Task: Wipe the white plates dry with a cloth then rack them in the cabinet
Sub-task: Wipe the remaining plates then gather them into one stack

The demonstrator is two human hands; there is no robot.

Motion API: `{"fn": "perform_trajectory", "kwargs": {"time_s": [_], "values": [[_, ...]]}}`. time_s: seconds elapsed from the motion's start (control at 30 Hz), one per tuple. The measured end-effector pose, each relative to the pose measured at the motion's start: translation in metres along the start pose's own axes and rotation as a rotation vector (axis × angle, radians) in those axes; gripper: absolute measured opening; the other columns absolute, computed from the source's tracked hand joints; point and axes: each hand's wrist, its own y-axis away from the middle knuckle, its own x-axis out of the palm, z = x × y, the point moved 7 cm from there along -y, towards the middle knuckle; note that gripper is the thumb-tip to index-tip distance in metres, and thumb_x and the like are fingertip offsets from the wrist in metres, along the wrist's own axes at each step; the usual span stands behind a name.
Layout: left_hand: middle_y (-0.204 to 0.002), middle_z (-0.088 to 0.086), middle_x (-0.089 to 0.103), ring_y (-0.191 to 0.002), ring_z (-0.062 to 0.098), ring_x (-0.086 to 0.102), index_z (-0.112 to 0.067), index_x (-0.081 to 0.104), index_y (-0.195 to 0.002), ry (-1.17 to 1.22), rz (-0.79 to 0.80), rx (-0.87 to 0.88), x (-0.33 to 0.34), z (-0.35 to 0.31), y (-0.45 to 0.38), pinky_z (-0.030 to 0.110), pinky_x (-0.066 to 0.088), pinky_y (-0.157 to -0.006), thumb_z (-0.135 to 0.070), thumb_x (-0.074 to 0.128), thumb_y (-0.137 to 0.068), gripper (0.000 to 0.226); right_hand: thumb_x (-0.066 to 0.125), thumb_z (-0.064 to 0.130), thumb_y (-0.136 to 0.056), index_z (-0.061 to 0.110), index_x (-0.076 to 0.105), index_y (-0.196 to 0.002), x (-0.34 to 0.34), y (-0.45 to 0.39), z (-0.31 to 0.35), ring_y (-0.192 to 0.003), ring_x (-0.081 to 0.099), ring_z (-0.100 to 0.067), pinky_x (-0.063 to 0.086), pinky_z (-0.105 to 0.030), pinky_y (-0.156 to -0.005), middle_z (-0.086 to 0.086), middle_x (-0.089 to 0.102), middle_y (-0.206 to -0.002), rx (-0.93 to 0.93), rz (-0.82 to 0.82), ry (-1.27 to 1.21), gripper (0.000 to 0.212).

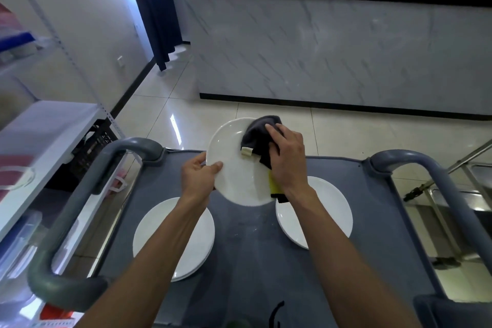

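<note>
A tiled floor (332, 128) runs up to a marble-fronted bar (319, 56) at twelve o'clock, with white shelving (48, 125) at nine o'clock, and in the foreground stands a grey cart (253, 261) with looped handles, which serves as the table here. Above its far end, near the middle of the view, the left hand (198, 177) grips the held plate (234, 168) at its nine o'clock rim, thumb on the face and fingers curled behind, tilting it toward the camera. The right hand (286, 157) clutches a dark cloth (259, 132) with a yellow patch and a pale tag, pressing it against the plate's two o'clock side. The plate looks plain white, round, glossy and shallow, with no visible chips; whether it is wet cannot be told. By the look of things, the work is in its wiping stage and not far along: a left stack (186, 242) of what seems two or three plates lies on the cart at seven o'clock from the held one, and a right plate (327, 210) lies at four o'clock, partly under the right forearm. Which of these are already dried cannot be told. No cabinet or rack is in sight, so all the racking appears yet to come.
</note>
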Motion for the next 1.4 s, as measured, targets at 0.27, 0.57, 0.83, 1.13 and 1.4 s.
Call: {"fn": "perform_trajectory", "kwargs": {"time_s": [0.27,0.57,0.83,1.13,1.4], "values": [[-0.083,0.002,0.073,-0.069,0.017,0.067,-0.021,0.073,-0.095,0.027,-0.071,0.019,0.012,0.005,0.004,0.034,0.056,-0.064,0.005,0.065,-0.088,0.028,0.060,0.008,-0.097,0.017,0.059,-0.141,-0.013,0.031,-0.026,-0.122,0.044,-0.029,0.041,-0.037,-0.104,-0.010,0.057,-0.137,0.066,0.040,-0.010,0.045],[-0.093,0.004,0.074,-0.083,0.024,0.070,-0.016,0.073,-0.110,0.022,-0.177,0.033,0.016,0.015,0.015,0.044,0.062,-0.077,0.003,0.067,-0.089,0.030,0.062,0.006,-0.094,0.016,0.061,-0.139,0.004,0.083,-0.008,-0.123,0.045,-0.030,0.041,-0.039,-0.106,-0.012,0.058,-0.136,-0.008,0.122,-0.088,0.046],[-0.089,0.007,0.074,-0.080,0.026,0.070,-0.013,0.073,-0.106,-0.047,-0.107,0.063,0.022,0.013,0.035,0.040,0.063,-0.065,0.002,0.064,-0.092,0.022,0.061,0.005,-0.095,0.019,0.061,-0.138,0.008,0.100,0.003,-0.121,0.049,-0.030,0.047,-0.043,-0.104,-0.009,0.060,-0.136,-0.090,0.149,-0.117,0.045],[-0.081,0.006,0.076,-0.070,0.025,0.070,-0.021,0.077,-0.096,-0.158,0.032,0.070,0.032,0.008,0.049,0.038,0.061,-0.059,-0.001,0.068,-0.090,0.023,0.058,0.007,-0.096,0.019,0.064,-0.134,-0.012,0.047,0.005,-0.119,0.051,-0.033,0.044,-0.047,-0.102,-0.011,0.061,-0.135,-0.150,0.080,-0.070,0.040],[-0.089,0.006,0.076,-0.074,0.022,0.071,-0.013,0.073,-0.112,-0.051,-0.007,0.031,0.031,0.015,0.057,0.038,0.062,-0.062,0.004,0.065,-0.089,0.030,0.056,0.007,-0.096,0.021,0.065,-0.134,-0.029,0.022,-0.011,-0.118,0.050,-0.032,0.045,-0.046,-0.098,-0.008,0.060,-0.137,-0.112,0.025,-0.038,0.041]]}}
